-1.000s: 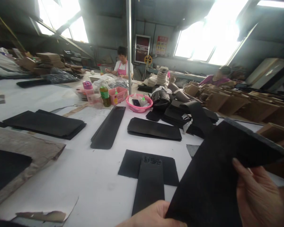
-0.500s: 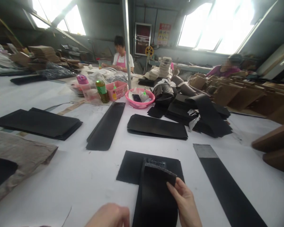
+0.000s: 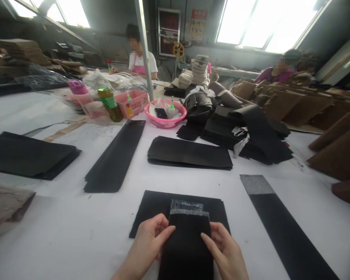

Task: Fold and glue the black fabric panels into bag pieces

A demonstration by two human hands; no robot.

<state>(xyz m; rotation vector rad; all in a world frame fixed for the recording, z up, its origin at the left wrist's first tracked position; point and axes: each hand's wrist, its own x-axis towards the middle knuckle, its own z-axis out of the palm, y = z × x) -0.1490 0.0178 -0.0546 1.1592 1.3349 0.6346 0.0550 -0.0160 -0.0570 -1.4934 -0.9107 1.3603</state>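
My left hand (image 3: 147,243) and my right hand (image 3: 223,251) press on the two sides of a narrow black strip (image 3: 188,249) near the table's front edge. The fingers of both lie fairly flat on it, thumbs at its edges. The strip rests on a wider black sheet (image 3: 154,206), and a glossy glued band (image 3: 187,206) shows just beyond the strip's far end. Another long black strip (image 3: 282,229) with a grey end lies on the table to the right of my right hand.
Stacks of black sheets (image 3: 189,153), (image 3: 116,155), (image 3: 29,155) lie on the white table (image 3: 76,233). Behind them stand a pink bowl (image 3: 165,116), a pink basket (image 3: 131,103) and a green bottle (image 3: 110,104). Brown paper bags (image 3: 335,151) crowd the right. Two other people work at the far end.
The large black sheet I held is gone from my right hand. A black strip now lies on the wider sheet, and both hands have come down onto it. The view has tilted downward.
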